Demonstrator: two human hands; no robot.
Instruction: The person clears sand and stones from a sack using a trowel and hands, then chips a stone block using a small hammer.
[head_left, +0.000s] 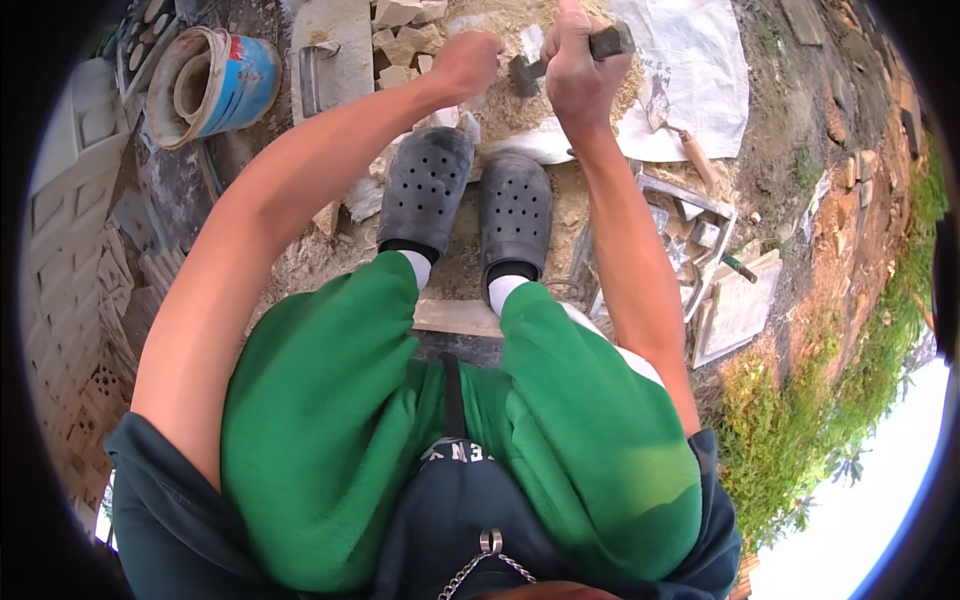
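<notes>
My left hand [470,66] is closed in a fist above sandy rubble, and whatever its fingers hold is hidden. To its right, my right hand [584,78] is wrapped around a hammer [524,76]. One dark end of the tool points toward my left hand, and another dark blocky end sticks out on the far side of my fist. A small pale chip [532,42] shows between the two hands. Beneath them lies a heap of yellowish grit and crumbs [500,110], partly on a white sack [700,70].
Broken pale stones [405,42] lie beside a stone slab [345,70]. A blue bucket [238,85] stands at the left. A trowel [690,150] rests on the sack's edge. Right of my clogs [516,210] are a metal frame [725,225] and stacked tiles [738,308].
</notes>
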